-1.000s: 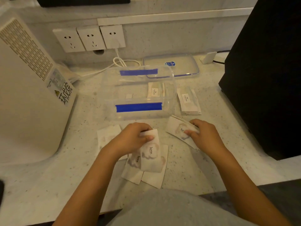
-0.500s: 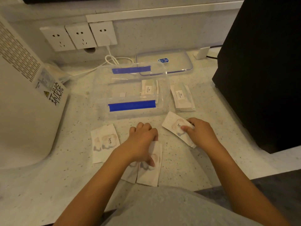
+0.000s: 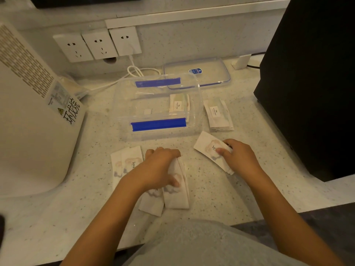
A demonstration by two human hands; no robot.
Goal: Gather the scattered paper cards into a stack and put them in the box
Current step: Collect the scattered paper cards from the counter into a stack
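White paper cards printed "love" lie scattered on the speckled counter. My left hand point(image 3: 160, 168) presses down on a small pile of cards point(image 3: 175, 194) in the near middle, fingers curled over them. My right hand point(image 3: 239, 157) grips a thin stack of cards point(image 3: 206, 146) near its right end. Two more cards point(image 3: 124, 163) lie flat to the left of my left hand. Another stack of cards point(image 3: 218, 115) rests right of the clear plastic box point(image 3: 197, 104) with blue clips. One card point(image 3: 178, 104) lies inside the box.
The box's clear lid point(image 3: 209, 73) lies behind it. A big white appliance point(image 3: 28, 121) fills the left side and a black block point(image 3: 311, 83) stands on the right. Wall sockets point(image 3: 99, 45) and a white cable point(image 3: 134, 71) sit at the back. The counter edge runs close to my body.
My left hand has lowered the card it was holding up onto the pile and now presses on it. My right hand keeps its hold on its stack. The camera has tilted slightly.
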